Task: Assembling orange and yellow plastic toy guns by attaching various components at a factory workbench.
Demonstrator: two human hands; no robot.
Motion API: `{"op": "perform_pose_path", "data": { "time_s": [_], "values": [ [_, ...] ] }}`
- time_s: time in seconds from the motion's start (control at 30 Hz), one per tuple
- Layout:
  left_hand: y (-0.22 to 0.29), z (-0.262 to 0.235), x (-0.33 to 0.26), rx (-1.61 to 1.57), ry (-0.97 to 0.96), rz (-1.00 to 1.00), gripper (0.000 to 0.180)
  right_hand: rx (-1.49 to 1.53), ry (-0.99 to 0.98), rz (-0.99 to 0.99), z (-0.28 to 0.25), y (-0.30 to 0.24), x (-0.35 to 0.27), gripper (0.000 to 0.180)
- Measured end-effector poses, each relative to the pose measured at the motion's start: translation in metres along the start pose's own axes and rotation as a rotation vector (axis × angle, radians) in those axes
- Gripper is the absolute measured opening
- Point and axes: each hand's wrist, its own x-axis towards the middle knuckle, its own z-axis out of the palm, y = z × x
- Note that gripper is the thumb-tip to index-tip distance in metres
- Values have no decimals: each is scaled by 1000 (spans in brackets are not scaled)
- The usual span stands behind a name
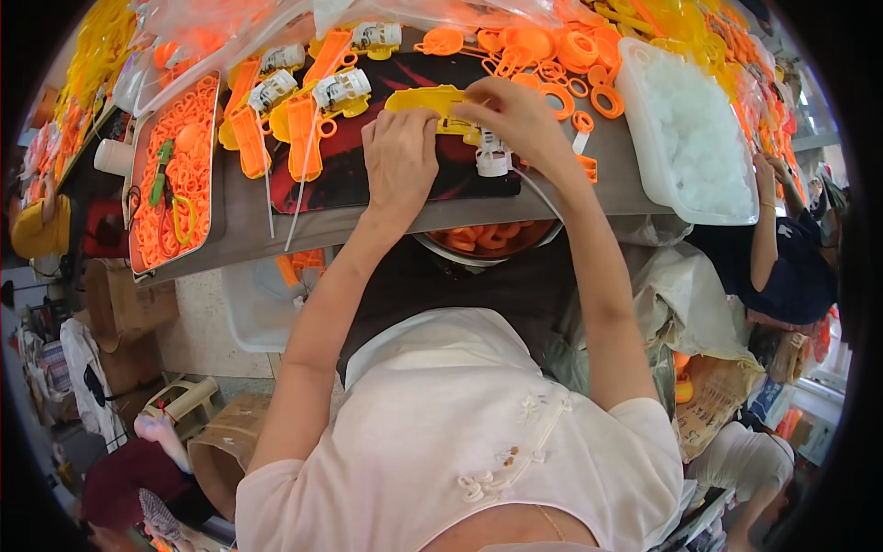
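A yellow plastic toy shell [425, 97] lies over the dark mat, between my two hands. My left hand [402, 156] is closed on its left part, fingertips pressed to the near edge. On its right part my right hand [517, 118] is closed too, with thumb and fingers at the shell; any small part between them is hidden. Below the right fingers a white cylindrical part [493, 158] with dark markings sticks out from the shell. A thin white tube [541, 190] runs from near it, past my right wrist, toward the table's front edge.
Several orange-and-yellow toy pieces [302, 138] with white cylinders and tubes lie left. Further left is a tray [217, 166] of orange rings, with green-handled snips [162, 170]. Orange rings [607, 101] and a white tub [655, 189] stand right. A bowl [478, 260] sits below the edge.
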Motion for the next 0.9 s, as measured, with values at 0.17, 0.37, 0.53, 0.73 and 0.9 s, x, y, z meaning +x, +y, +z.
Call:
{"op": "perform_pose_path", "data": {
  "time_s": [0.17, 0.37, 0.53, 0.73, 0.9],
  "values": [
    [2, 4, 12, 5, -20, -10, 8, -119, 247, 84, -48, 25, -54, 39],
    [7, 12, 22, 71, -82, -68, 12, -451, 151, 161, -56, 59, -94, 42],
    [5, 2, 20, 57, -168, -60, 19, -165, 193, 246, -65, 64, -92, 34],
    [41, -1, 13, -66, -51, -71, 38, 339, 341, 245, -61, 37, -72, 33],
    [38, -10, 16, -559, -75, -340, 45, -160, 684, -418, -25, 6, -54, 32]
  ]
}}
